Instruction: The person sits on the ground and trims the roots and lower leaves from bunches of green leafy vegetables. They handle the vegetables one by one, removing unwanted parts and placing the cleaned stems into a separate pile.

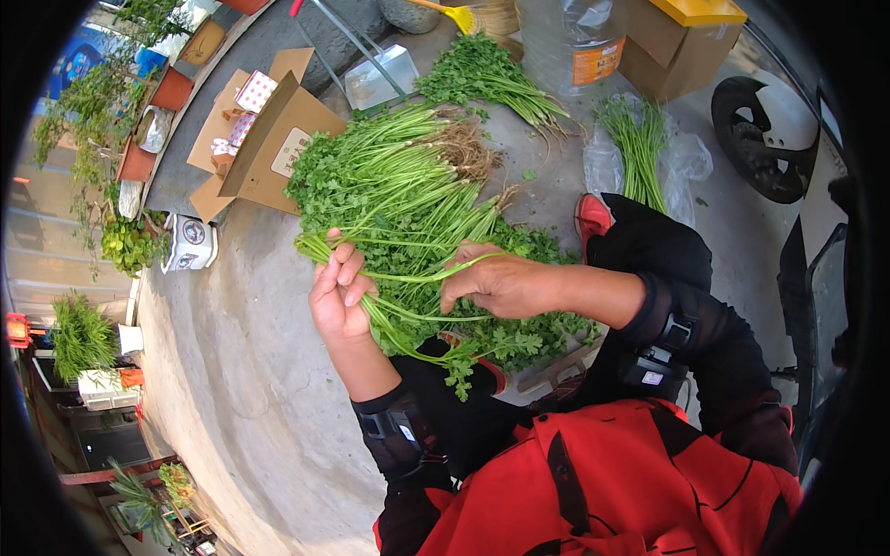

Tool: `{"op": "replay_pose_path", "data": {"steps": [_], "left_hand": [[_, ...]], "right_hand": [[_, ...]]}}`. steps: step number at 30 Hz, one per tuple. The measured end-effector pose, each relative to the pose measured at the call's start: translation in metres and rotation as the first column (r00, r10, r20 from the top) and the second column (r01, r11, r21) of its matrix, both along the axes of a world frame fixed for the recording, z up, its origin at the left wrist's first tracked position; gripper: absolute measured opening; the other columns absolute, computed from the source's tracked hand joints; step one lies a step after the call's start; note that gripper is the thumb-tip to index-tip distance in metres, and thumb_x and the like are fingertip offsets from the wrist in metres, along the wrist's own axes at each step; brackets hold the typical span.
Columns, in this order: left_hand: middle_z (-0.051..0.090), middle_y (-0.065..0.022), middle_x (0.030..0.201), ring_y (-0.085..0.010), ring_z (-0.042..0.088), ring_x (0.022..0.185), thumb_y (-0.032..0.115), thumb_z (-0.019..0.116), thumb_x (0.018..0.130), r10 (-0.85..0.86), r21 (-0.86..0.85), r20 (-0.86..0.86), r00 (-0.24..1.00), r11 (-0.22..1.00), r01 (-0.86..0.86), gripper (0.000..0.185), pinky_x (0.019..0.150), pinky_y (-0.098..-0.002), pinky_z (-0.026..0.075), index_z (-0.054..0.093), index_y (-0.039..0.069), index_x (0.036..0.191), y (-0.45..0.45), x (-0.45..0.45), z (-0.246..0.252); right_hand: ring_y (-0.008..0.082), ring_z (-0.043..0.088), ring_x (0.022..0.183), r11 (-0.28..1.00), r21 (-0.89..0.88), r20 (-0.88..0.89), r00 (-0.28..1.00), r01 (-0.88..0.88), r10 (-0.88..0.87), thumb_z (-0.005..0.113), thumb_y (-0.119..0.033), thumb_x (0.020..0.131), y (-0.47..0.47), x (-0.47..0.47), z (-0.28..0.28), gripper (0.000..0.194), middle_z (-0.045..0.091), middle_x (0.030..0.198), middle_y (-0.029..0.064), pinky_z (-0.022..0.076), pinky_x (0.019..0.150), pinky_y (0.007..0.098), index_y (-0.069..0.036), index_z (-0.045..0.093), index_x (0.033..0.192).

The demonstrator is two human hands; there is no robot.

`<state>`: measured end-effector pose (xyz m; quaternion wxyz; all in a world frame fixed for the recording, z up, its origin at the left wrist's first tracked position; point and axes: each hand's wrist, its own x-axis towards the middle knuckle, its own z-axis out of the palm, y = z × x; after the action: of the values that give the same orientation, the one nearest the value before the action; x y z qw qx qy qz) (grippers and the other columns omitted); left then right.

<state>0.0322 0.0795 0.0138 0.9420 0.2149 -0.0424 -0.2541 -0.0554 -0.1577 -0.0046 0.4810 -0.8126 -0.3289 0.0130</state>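
My left hand (342, 288) is closed around a small bunch of green leafy stalks (316, 247) that look like Chinese celery. Their cut or bare ends stick out at its upper left, and leafy tops (459, 361) droop below toward my knees. To its right, my right hand (490, 281) has curled fingers at a long stalk (410, 278) running over from the bunch; its exact grip is partly hidden. Beneath and beyond both hands lies a large heap of the same greens (389, 174), with brown roots (466, 149) pointing right.
Another rooted bunch (487, 80) lies farther back, near a dustpan (381, 73) and broom (480, 19). Trimmed stalks (633, 149) rest on clear plastic (685, 163) at right. An open cardboard box (268, 153) stands left; a scooter wheel (754, 139) is far right.
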Motion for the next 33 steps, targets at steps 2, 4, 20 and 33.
{"op": "replay_pose_path", "data": {"steps": [2, 4, 20, 33], "left_hand": [[0.048, -0.0057, 0.090, -0.0093, 0.043, 0.068, 0.002, 0.046, 0.092, -0.005, -0.023, 0.011, 1.000, 1.000, 0.005, 0.034, 0.043, -0.0183, 0.039, 0.041, -0.001, 0.125, 0.009, 0.002, 0.001], [0.047, -0.0053, 0.089, -0.0097, 0.043, 0.069, 0.001, 0.046, 0.091, 0.024, -0.062, -0.005, 1.000, 0.998, -0.025, 0.034, 0.045, -0.0192, 0.040, 0.040, -0.001, 0.125, 0.020, 0.004, 0.003], [0.045, -0.0049, 0.090, -0.0107, 0.043, 0.070, -0.003, 0.047, 0.089, 0.111, -0.118, -0.050, 0.993, 0.986, -0.116, 0.037, 0.047, -0.0195, 0.040, 0.040, -0.004, 0.126, 0.060, 0.010, -0.001], [0.045, -0.0055, 0.091, -0.0112, 0.043, 0.071, -0.002, 0.045, 0.090, 0.091, -0.124, -0.034, 0.995, 0.988, -0.094, 0.035, 0.047, -0.0205, 0.039, 0.041, -0.003, 0.125, 0.059, 0.010, 0.002]], "right_hand": [[0.0216, 0.059, 0.088, 0.992, 0.099, -0.158, 0.983, -0.075, 0.090, 0.053, -0.003, 0.081, -0.006, 0.001, 0.002, 0.023, 0.063, 0.084, 0.0049, 0.0435, 0.084, 0.0409, -0.011, 0.064, 0.100], [0.0199, 0.058, 0.088, 0.964, 0.230, -0.427, 0.876, -0.136, 0.226, 0.054, -0.005, 0.084, -0.014, -0.001, 0.006, 0.025, 0.064, 0.088, 0.0058, 0.0448, 0.080, 0.0382, -0.010, 0.062, 0.107], [0.0294, 0.060, 0.083, 0.974, 0.141, -0.246, 0.947, -0.177, 0.208, 0.056, -0.003, 0.085, -0.024, -0.010, 0.007, 0.029, 0.063, 0.092, 0.0125, 0.0471, 0.076, 0.0385, -0.002, 0.058, 0.113], [0.0166, 0.056, 0.067, 0.957, 0.211, -0.457, 0.845, -0.199, 0.276, 0.045, -0.001, 0.087, -0.032, -0.014, 0.013, 0.027, 0.065, 0.077, 0.0060, 0.0460, 0.065, 0.0307, -0.004, 0.060, 0.110]]}}
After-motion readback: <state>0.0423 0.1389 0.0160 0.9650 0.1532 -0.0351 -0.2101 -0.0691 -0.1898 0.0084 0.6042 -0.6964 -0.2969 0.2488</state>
